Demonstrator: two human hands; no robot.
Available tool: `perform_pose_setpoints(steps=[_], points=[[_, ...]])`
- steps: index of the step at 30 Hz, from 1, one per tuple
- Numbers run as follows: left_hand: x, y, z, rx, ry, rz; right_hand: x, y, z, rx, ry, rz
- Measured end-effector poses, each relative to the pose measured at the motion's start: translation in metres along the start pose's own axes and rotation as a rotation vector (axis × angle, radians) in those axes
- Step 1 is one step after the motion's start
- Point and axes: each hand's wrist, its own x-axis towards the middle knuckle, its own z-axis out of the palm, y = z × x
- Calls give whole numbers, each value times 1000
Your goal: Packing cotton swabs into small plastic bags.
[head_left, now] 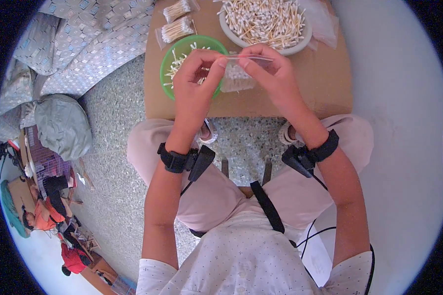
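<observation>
My left hand (194, 83) and my right hand (273, 73) pinch the top edge of a clear plastic zip bag (238, 84) between thumbs and fingers. White-tipped cotton swabs show through the bag below my fingers. Left of it, partly behind my left hand, is a green bowl (164, 69) with loose cotton swabs (177, 64) scattered in it. Beyond my right hand sits a white bowl (306, 42) heaped with cotton swabs (263, 22). Two filled swab packs, one nearer (177, 29) and one farther (176, 10), lie at the far left.
Everything stands on a brown cardboard surface (312, 96) before my knees. Clear plastic bags (325, 27) lie at its far right. A pale wall (403, 123) runs along the right. Patterned cloth (98, 44) hangs at the left. People (73, 258) are in the lower left distance.
</observation>
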Motion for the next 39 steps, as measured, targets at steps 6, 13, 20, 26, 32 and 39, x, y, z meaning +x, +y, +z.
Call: perform_pose_setpoints(steps=[6,13,20,26,32,39], points=[[-1,2,3,28,-9,3,0,1,-3,33,-2,46],[1,-2,3,17,-15,-2,0,0,-3,64,10,60],[1,-5,2,2,-20,72,-1,-1,-1,-41,-9,6],[1,0,6,48,-20,39,-1,0,-2,-6,13,11],[0,-2,2,133,-6,59,-1,-1,-3,-62,-9,13],[3,-1,3,54,88,29,0,8,-1,77,107,36]])
